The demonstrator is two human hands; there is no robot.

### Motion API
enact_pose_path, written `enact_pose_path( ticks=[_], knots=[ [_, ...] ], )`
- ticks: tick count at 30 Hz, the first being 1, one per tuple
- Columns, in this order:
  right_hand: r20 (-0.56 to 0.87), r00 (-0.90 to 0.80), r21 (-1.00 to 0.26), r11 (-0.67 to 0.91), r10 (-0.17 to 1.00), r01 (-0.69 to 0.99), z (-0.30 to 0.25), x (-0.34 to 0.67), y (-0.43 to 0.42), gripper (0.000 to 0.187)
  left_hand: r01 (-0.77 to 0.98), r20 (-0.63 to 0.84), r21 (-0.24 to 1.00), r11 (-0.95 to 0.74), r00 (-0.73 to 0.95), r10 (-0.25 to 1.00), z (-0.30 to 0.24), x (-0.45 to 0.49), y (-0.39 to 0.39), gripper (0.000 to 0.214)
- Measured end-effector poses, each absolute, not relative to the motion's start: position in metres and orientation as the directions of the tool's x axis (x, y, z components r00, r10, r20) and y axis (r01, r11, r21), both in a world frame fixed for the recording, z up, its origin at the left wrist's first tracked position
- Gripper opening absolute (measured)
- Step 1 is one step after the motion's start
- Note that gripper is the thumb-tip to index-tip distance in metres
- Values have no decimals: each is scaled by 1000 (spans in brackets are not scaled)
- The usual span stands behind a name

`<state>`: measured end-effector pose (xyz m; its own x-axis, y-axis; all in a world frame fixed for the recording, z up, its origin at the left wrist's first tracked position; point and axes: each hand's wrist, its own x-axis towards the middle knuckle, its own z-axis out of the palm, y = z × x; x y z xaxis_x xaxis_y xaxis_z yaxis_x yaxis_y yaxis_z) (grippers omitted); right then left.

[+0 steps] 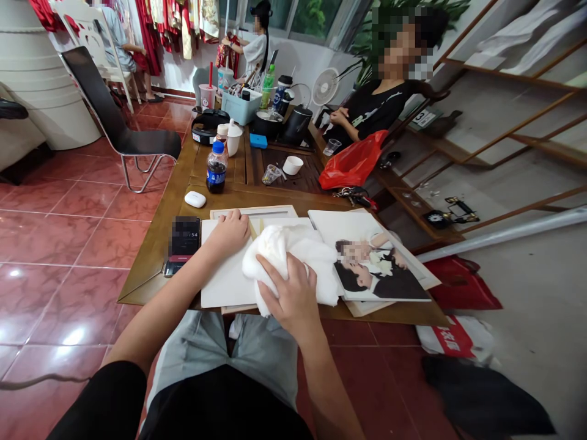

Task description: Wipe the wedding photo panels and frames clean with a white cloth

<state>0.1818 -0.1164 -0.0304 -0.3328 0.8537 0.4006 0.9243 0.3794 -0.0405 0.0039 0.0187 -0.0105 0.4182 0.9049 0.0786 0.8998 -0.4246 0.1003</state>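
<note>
My left hand (230, 232) lies flat on the far part of a white board (222, 278) at the table's near edge, fingers stretched forward. A bunched white cloth (270, 250) is under my right hand (293, 296), whose fingers press into it and grip it on the board. Part of the cloth spreads right, up to a large photo print (389, 284) of two people in dark and white clothes. Pale frames (279, 211) show beneath the board and the print. A small yellowish strip (257, 227) is visible between my left hand and the cloth.
Left of the board lie a phone (184, 238) and a white earbud case (195, 199). Behind stand a cola bottle (216, 168), a white cup (292, 165) and a red plastic bag (355, 162). A person in black (385, 101) sits at the far right; shelves (486, 146) line that side.
</note>
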Motion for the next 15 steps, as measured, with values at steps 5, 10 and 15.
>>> enact_pose_path(
  ticks=[5,10,15],
  knots=[
    [401,-402,-80,468,823,880,-30,166,-124,49,897,51,111,-428,425,904,-9,3,18,33],
    [414,-506,-95,589,757,802,-30,140,-139,51,909,-29,92,-407,411,911,-4,3,22,34],
    [423,-490,-115,582,762,805,-32,139,-143,52,911,-30,95,-402,406,913,-5,3,23,34]
  ],
)
